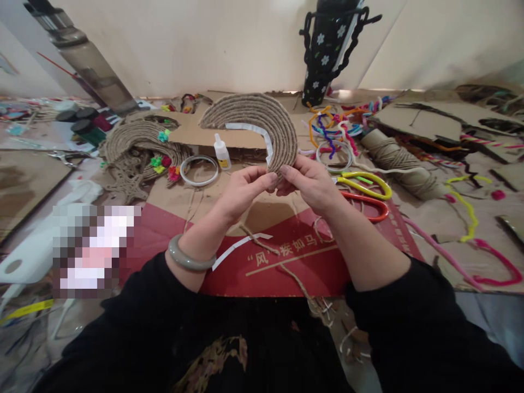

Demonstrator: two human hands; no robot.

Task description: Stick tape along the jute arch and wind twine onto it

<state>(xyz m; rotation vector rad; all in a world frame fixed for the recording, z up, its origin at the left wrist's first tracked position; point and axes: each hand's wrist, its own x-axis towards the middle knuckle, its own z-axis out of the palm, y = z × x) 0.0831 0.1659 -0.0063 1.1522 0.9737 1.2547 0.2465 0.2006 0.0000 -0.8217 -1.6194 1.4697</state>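
Observation:
Both hands hold a curved crescent piece (282, 120) covered in rows of brown jute twine, with a white strip (262, 131) along its inner edge. My left hand (249, 188) pinches its lower end from the left, thumb on top. My right hand (309, 180) grips the same end from the right, its thumb close to the left one. A loose length of twine (262, 240) lies below the hands. Behind the piece stands a small white glue bottle (221, 154), beside a clear tape ring (199, 171). A cut white strip (239, 248) rests on the red cardboard (172, 234).
Scissors with yellow (368, 184) and red handles lie right of my right hand, near a twine spool (403, 164). Pipe cleaners (470, 218) are scattered at the right. A twine-wrapped shape with colourful flowers (139, 142) lies left. A black flowered tumbler (325, 54) stands behind.

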